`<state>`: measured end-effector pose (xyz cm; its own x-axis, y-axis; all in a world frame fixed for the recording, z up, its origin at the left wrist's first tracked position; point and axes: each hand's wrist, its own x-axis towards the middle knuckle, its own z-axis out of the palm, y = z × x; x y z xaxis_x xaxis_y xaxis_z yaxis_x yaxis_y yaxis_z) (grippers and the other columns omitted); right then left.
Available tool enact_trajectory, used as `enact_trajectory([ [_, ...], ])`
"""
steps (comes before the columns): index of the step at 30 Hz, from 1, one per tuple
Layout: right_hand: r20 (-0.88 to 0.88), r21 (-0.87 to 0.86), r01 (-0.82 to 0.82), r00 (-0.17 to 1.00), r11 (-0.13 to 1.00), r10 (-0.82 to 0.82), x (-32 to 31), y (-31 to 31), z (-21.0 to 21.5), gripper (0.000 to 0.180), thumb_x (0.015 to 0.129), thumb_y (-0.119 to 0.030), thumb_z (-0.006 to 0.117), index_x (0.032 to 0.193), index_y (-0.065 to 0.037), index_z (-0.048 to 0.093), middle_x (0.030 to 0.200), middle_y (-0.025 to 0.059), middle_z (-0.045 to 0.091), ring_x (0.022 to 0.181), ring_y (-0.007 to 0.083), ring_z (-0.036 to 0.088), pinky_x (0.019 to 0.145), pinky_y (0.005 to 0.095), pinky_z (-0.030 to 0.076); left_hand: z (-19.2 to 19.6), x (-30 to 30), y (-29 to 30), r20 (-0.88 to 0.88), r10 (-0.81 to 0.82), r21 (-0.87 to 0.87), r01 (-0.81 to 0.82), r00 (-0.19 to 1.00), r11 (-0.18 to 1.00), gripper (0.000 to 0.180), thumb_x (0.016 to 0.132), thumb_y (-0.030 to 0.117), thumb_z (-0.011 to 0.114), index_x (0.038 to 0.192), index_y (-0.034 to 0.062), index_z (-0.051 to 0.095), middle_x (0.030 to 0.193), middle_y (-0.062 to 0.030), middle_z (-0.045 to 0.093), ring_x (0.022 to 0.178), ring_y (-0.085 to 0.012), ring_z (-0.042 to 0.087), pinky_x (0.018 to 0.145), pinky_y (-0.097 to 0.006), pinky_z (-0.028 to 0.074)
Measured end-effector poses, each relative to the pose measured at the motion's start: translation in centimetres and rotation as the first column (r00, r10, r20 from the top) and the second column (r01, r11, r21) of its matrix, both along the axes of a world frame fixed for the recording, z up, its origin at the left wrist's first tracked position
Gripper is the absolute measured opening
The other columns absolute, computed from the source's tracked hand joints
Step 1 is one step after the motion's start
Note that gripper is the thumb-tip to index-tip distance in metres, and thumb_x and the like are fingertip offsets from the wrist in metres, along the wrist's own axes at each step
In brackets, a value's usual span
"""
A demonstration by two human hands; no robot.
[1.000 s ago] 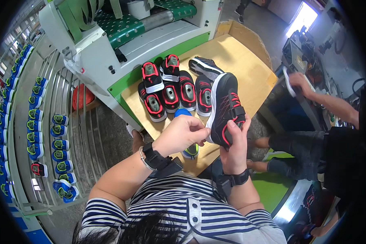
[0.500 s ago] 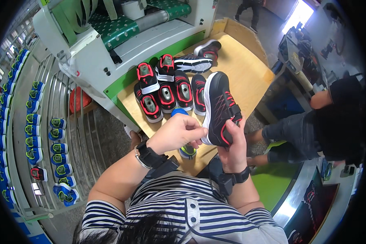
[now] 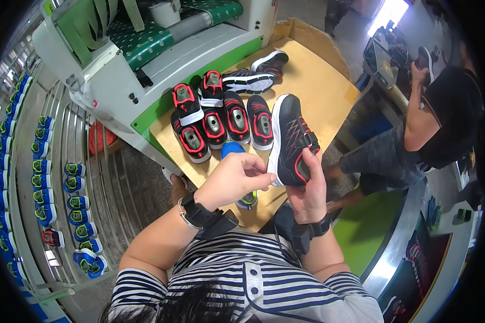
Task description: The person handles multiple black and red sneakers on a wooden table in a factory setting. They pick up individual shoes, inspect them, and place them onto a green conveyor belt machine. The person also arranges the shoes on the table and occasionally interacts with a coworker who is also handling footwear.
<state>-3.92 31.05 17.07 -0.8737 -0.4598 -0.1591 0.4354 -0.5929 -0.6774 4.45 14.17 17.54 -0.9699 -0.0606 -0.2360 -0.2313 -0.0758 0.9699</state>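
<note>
My right hand (image 3: 311,188) grips a black sneaker (image 3: 290,134) with red trim and a white sole by its heel end, thumb along the red collar, toe pointing away. At the heel's lower left edge, my left hand (image 3: 240,177) holds thumb and fingertips pinched together against the white sole. Whatever may be between those fingertips is too small to see. Beyond my hands, several similar black and red sneakers (image 3: 236,118) stand on a wooden board (image 3: 320,86), some stacked on others. A blue and lime shoe (image 3: 233,148) is partly hidden behind my left hand.
A machine with a green dotted belt (image 3: 145,46) borders the board's far left. Racks of blue and lime sneakers (image 3: 43,183) line the left, with one black and red shoe (image 3: 53,238) among them. At right, a person (image 3: 442,118) in black holds a shoe (image 3: 425,59).
My view has shifted slightly, and the held sneaker sits a little more upright. Both hands keep their places at its heel. The person at right has raised a shoe into view.
</note>
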Motion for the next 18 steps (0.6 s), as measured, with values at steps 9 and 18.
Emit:
enact_trajectory([
  [9,-0.141,0.065,0.031,0.990,0.997,-0.022,0.5,0.1,0.6,0.048,0.098,-0.014,0.063,0.139,-0.007,0.039,0.127,0.0117,0.055,0.117,0.0213,0.059,0.100,0.0383,0.052,0.4,-0.1,-0.3,0.037,-0.025,0.046,0.023,0.999,0.999,0.019,0.094,0.015,0.077,0.100,-0.0023,0.071,0.094,-0.0077,0.076,0.089,-0.0129,0.073,0.080,-0.027,0.057],
  [18,-0.191,0.107,0.100,0.979,0.989,-0.078,1.2,-0.3,1.4,0.045,0.098,-0.016,0.061,0.137,-0.008,0.042,0.123,0.0100,0.058,0.112,0.0194,0.062,0.096,0.0364,0.054,0.5,0.1,0.0,-0.016,0.007,0.101,-0.006,1.000,0.995,0.022,0.093,0.016,0.077,0.100,-0.0039,0.072,0.090,-0.0070,0.076,0.083,-0.0117,0.072,0.077,-0.027,0.056],
])
